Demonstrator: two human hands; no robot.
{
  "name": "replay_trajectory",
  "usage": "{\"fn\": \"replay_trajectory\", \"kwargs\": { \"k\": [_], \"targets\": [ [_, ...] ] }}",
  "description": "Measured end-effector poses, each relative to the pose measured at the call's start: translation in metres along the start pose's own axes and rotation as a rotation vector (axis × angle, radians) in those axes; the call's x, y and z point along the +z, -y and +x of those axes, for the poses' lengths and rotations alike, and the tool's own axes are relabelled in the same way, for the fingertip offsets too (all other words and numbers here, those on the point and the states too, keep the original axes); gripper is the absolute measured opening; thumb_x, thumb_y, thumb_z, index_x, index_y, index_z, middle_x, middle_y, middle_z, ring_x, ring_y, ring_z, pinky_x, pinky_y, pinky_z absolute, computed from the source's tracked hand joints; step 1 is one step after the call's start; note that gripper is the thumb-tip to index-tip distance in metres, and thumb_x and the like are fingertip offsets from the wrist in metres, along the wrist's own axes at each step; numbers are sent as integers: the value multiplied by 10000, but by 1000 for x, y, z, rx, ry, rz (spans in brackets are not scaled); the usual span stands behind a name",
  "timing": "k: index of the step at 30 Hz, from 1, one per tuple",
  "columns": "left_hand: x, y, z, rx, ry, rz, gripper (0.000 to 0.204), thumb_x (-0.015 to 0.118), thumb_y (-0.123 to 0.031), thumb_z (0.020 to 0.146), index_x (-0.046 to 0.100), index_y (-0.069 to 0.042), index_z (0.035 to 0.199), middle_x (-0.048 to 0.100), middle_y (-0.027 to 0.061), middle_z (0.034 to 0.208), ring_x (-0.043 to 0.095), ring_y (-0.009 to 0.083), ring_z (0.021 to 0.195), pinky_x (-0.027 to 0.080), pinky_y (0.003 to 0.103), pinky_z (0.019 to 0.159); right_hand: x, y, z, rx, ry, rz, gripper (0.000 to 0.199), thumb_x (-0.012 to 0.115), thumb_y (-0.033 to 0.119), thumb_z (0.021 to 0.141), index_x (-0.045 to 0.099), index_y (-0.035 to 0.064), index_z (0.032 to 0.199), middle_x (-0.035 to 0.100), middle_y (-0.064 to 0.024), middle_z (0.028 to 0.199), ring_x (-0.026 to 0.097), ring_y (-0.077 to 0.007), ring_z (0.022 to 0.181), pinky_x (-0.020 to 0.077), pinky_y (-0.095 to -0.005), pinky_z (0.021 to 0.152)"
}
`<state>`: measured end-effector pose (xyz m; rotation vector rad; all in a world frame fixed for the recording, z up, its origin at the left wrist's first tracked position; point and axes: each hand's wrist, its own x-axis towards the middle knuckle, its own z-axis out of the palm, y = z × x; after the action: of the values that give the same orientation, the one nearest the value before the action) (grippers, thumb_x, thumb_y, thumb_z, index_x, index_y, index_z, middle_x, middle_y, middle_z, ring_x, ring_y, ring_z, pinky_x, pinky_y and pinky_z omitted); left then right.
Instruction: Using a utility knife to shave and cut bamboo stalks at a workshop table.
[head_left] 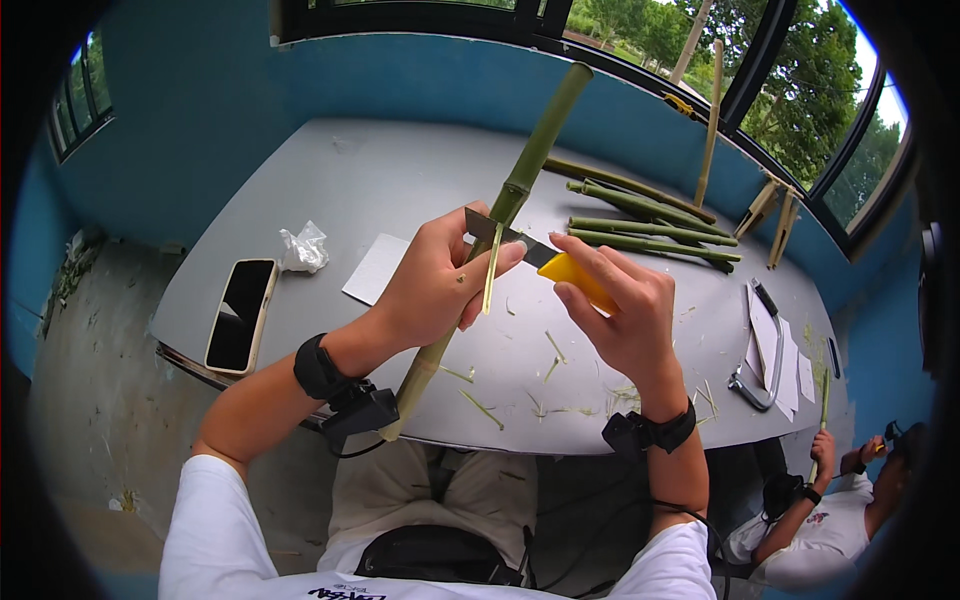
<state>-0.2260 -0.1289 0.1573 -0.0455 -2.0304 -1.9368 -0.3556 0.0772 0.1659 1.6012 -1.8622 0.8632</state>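
A long green bamboo stalk (545, 130) slants across the middle, its far end beyond the table and its near end above my lap. My left hand (430, 265) is closed around it near the middle, thumb pressed along it. In my right hand (632, 295) is a knife with a yellow handle (578, 283). Its flat grey blade (483, 226) lies across the stalk just beyond my left thumb. A thin pale strip (492, 268) peels down from the stalk beside the blade. Both wrists wear black bands with small devices.
Several cut bamboo stalks (650, 205) lie at the table's far right. A hacksaw (762, 350) rests on white papers (785, 370). A phone (240, 316) and crumpled tissue (304, 248) sit at the left. Shavings (555, 345) litter the grey table (390, 150). Another person (820, 520) sits at the lower right.
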Motion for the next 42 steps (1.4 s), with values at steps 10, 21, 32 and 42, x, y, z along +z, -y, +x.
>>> {"fn": "replay_trajectory", "kwargs": {
  "k": [10, 21, 32, 42],
  "targets": [
    [4, 0, -8, -82, 78, -235, 267, 638, -260, 1083, 522, -73, 1233, 547, 6, 751, 512, 53, 569, 412, 227, 513, 10, 10, -15, 69, 29, -67, 473, 831, 200, 862, 733, 152, 1322, 682, -5, 761, 607, -165, 532, 440, -306, 488],
    [-17, -12, 10, 150, -103, 188, 392, 715, -415, 1030, 624, -46, 1128, 456, -78, 680, 388, 1, 580, 314, 204, 507, 7, 14, 15, 26, -87, -64, 479, 833, 183, 870, 719, 158, 1334, 665, -12, 771, 617, -174, 556, 458, -313, 510],
    [-20, -2, -2, 144, -86, 207, 398, 692, -437, 1044, 602, -49, 1054, 451, -59, 737, 381, 44, 680, 320, 250, 589, 26, 13, 11, 29, -95, -4, 495, 835, 173, 861, 720, 142, 1342, 674, -8, 755, 618, -170, 547, 445, -302, 496],
    [-19, 3, 0, 172, -167, 408, 489, 681, -493, 1032, 690, -6, 1072, 503, -48, 690, 431, 45, 642, 325, 241, 576, 27, 13, 9, 18, -119, -42, 526, 849, 149, 837, 723, 129, 1348, 657, -21, 737, 599, -170, 538, 454, -312, 497]
  ]
}}
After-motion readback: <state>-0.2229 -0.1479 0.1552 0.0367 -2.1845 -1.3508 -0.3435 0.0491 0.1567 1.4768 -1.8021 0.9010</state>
